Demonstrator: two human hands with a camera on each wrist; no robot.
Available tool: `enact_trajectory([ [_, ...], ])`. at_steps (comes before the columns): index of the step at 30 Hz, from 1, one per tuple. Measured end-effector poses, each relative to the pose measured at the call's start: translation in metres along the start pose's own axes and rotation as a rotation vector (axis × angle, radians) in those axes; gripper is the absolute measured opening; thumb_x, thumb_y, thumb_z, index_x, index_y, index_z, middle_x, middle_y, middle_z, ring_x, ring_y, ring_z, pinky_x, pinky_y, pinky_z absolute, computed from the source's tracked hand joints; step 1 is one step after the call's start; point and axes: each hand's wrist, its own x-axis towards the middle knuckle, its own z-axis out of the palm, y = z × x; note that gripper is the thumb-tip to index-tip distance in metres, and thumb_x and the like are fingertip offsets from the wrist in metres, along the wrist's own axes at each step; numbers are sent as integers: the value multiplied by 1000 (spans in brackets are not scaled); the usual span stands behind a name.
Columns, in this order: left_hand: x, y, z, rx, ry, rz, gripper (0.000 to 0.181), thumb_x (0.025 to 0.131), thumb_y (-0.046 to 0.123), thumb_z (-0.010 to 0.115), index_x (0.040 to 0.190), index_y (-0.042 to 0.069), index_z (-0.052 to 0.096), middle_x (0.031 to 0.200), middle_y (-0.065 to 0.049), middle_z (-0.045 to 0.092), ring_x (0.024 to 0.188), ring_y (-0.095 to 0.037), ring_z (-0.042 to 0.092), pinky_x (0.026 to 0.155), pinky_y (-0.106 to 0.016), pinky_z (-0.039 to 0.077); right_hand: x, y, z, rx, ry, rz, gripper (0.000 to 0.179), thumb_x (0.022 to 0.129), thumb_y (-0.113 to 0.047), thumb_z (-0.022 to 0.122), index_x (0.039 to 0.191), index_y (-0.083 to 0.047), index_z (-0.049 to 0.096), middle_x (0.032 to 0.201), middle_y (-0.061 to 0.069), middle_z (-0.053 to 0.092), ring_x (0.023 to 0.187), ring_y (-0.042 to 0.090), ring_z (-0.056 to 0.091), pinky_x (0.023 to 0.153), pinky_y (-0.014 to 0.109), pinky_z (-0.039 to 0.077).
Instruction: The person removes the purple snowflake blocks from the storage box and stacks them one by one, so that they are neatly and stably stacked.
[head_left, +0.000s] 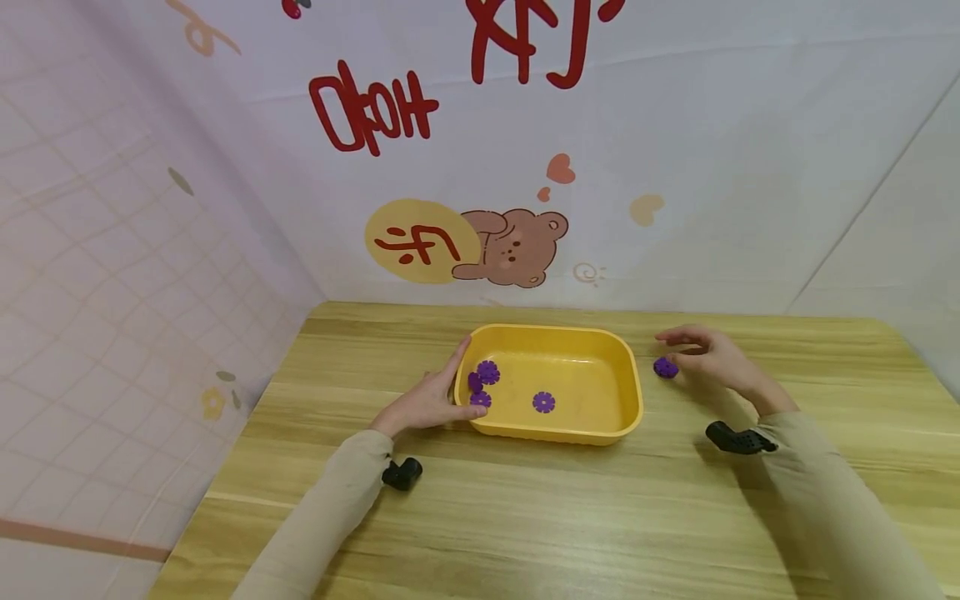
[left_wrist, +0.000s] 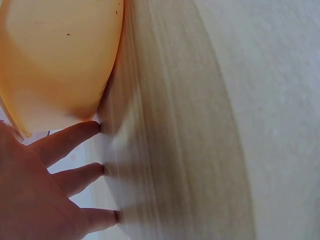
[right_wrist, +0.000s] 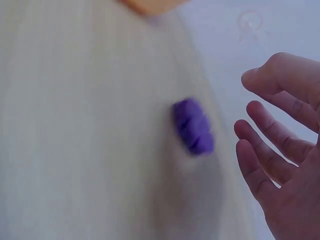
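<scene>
My left hand (head_left: 429, 406) rests against the left end of a yellow plastic tray (head_left: 555, 435), its thumb over the front corner and its index finger along the rim. In the left wrist view, the other fingers (left_wrist: 80, 179) spread out straight beside the tray's side (left_wrist: 60, 65), near the tabletop. Purple snowflake discs lie in the tray: one disc (head_left: 543, 402) near the middle, a few more (head_left: 488, 372) at the left end. To the tray's right, my right hand (head_left: 712, 360) hovers with loosely bent fingers. A purple clump (right_wrist: 193, 127), apparently joined discs, lies apart from those fingers.
A wood-grain table (head_left: 525, 525) bears the tray. Behind it hangs a white cloth (head_left: 712, 150) printed with a bear, hearts and red characters; another cloth stands at left. Black devices (head_left: 402, 474) sit at both wrists.
</scene>
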Motion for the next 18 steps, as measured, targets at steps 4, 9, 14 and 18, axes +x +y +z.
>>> enact_trajectory([
  [4, 0, 1, 0, 4, -3, -1, 114, 81, 52, 73, 152, 37, -14, 158, -9, 19, 138, -40, 29, 111, -61, -1, 11, -20, 0, -17, -5, 1, 34, 94, -2, 60, 127, 6, 56, 126, 25, 54, 111, 24, 56, 81, 19, 50],
  [9, -1, 1, -1, 4, -5, -3, 114, 80, 54, 73, 151, 39, -16, 157, -10, 21, 137, -40, 31, 111, -61, 0, 28, -46, 3, -16, -44, -28, 33, 94, -4, 61, 127, 2, 58, 124, 18, 57, 106, 23, 61, 79, 26, 54],
  [14, 0, 0, -1, 8, -7, -5, 114, 80, 55, 72, 150, 41, -17, 157, -9, 21, 137, -40, 30, 112, -60, 1, 47, -72, 10, -12, -113, -56, 31, 95, -9, 62, 125, -1, 60, 123, 17, 59, 103, 35, 62, 81, 26, 54],
  [18, 0, -2, 0, 8, -6, 1, 115, 80, 56, 72, 151, 40, -17, 158, -9, 19, 137, -41, 29, 111, -60, 0, 61, -91, 19, -3, -153, -71, 29, 94, -10, 63, 123, -3, 62, 121, 15, 61, 102, 33, 63, 82, 27, 54],
])
